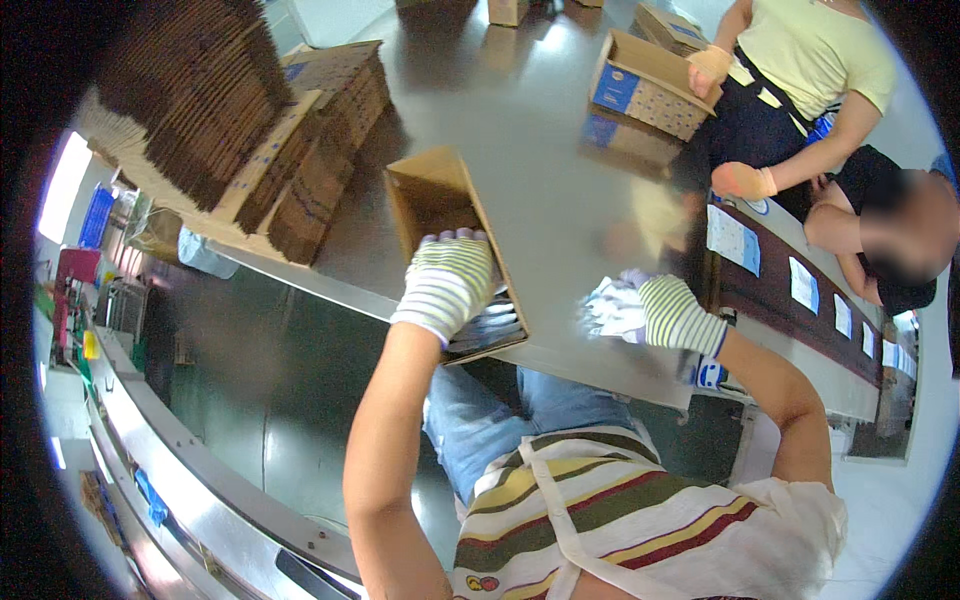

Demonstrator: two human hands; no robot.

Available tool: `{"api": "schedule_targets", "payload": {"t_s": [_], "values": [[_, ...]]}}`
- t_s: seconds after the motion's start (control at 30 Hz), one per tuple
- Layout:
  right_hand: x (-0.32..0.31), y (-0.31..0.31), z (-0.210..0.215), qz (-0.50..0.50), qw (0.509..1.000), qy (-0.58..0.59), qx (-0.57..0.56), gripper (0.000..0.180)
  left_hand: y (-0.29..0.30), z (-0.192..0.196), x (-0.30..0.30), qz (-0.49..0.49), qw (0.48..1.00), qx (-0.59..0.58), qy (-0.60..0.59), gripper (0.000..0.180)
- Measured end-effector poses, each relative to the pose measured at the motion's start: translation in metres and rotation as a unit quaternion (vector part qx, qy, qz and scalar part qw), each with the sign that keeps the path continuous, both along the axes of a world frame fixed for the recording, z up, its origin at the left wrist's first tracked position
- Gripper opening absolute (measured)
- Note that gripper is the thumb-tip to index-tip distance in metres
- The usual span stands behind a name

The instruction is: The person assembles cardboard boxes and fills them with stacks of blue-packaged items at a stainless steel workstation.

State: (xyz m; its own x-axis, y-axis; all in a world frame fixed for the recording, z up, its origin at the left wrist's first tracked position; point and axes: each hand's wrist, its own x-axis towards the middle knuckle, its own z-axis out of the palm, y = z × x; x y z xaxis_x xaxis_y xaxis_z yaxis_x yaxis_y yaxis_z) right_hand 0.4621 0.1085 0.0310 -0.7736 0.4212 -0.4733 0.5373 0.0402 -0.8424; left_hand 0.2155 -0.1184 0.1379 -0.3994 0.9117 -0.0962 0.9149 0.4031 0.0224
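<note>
My left hand (449,280), in a striped glove, reaches into an open cardboard box (515,280) near the table's front edge. Its fingers lie side by side, slightly apart, pointing toward the far end of the box; what lies under the palm is hidden. Several white-and-blue packets (492,328) are packed in the box's near end, just beside this hand. To the right, my right hand (677,308), in a matching glove, is closed on a bunch of white-and-blue packets (612,308) above the metal table.
Flattened cartons (200,110) are stacked at the left. On the dark conveyor belt (775,284) at the right lie spaced packets (733,240). A co-worker's gloved hand (708,70) touches another open box (640,92) at the far right. A second person sits beyond the conveyor.
</note>
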Motion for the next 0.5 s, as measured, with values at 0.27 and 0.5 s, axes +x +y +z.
{"api": "schedule_targets", "payload": {"t_s": [0.27,0.5], "values": [[-0.172,-0.096,0.172,0.098,0.883,0.457,-0.031,0.064,0.000,-0.024,-0.012,-0.008,0.999,0.037,-0.031,0.044],[-0.283,-0.060,0.066,0.242,0.791,0.287,0.483,0.074,0.014,-0.006,0.003,0.043,0.995,-0.055,-0.077,0.052]]}}
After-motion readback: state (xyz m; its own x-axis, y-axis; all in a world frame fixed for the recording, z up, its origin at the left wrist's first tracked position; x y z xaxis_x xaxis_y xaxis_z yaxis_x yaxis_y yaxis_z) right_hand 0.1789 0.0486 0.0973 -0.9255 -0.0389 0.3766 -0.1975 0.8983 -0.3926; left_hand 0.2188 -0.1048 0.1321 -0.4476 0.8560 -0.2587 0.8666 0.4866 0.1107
